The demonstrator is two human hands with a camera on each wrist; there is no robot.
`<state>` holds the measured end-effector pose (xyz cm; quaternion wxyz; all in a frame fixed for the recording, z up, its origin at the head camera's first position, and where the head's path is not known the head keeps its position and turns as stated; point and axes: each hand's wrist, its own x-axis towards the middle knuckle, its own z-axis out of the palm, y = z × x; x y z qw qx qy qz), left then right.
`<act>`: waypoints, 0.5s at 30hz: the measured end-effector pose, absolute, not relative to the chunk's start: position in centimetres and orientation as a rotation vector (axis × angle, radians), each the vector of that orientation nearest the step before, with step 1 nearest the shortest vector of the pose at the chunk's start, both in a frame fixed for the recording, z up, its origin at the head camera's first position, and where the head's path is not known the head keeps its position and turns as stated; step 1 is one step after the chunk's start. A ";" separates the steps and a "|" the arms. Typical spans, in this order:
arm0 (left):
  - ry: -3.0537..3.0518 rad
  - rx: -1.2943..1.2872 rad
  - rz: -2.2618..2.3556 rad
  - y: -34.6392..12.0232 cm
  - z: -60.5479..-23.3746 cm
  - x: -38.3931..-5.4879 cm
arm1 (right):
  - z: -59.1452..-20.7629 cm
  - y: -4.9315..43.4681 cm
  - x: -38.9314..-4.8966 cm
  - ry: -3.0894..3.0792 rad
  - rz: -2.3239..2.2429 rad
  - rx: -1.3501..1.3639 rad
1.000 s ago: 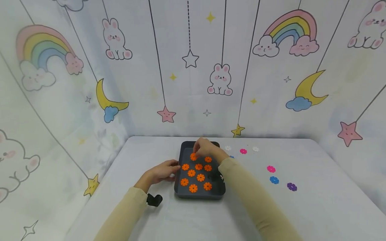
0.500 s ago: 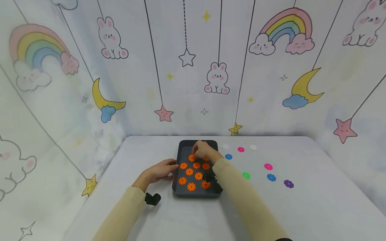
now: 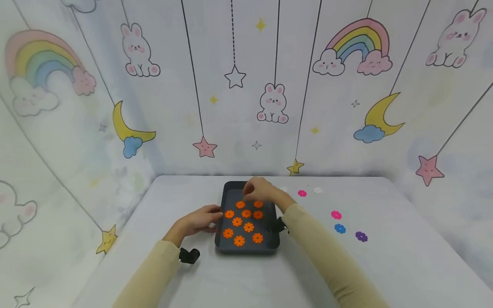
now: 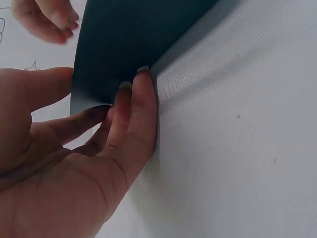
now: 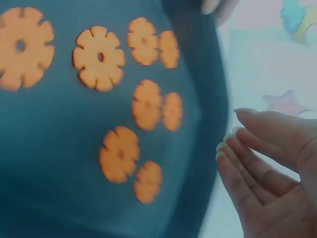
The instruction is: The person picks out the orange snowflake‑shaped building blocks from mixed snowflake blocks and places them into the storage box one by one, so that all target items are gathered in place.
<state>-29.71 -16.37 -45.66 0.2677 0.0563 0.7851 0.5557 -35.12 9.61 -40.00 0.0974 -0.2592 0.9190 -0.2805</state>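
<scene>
Orange notched plastic discs (image 3: 248,227), several of them, lie flat in a dark grey rectangular tray (image 3: 231,192) in the head view. At the tray's left side, my left hand (image 3: 201,220) holds the wall; the left wrist view shows its thumb at the rim and its fingertips against the outer side. Above the tray's far half hovers my right hand (image 3: 262,189), just over the uppermost discs. In the right wrist view its fingers (image 5: 247,183) and thumb stand apart with nothing between them, while orange discs (image 5: 100,58) show in the tray beyond.
On the white table (image 3: 308,256), right of the tray, lie loose notched discs: pink (image 3: 336,214), blue (image 3: 340,228), purple (image 3: 361,236) and white (image 3: 317,190). A second pink one (image 3: 302,193) lies farther back. Behind the table hangs a patterned cloth (image 3: 239,111).
My right hand has let go of an orange disc at the far part of the tray and lifted slightly off it. The left hand stays at the tray's side. The head view has shifted slightly.
</scene>
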 end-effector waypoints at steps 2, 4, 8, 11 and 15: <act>2.123 0.169 1.490 -16.5 -45.7 -29.6 | -38.7 10.9 -34.3 2.726 -0.851 -0.809; 2.118 0.178 1.501 -16.6 -45.6 -29.6 | -37.4 12.7 -33.7 2.751 -0.878 -0.838; 2.145 0.230 1.492 -17.5 -45.1 -29.3 | -34.7 18.3 -32.2 2.892 -0.919 -0.836; 2.210 0.270 1.474 -19.6 -44.8 -28.4 | -33.3 23.2 -30.7 3.036 -0.905 -0.786; 2.405 0.354 1.424 -23.5 -44.1 -26.7 | -32.7 29.5 -28.2 3.229 -0.792 -0.728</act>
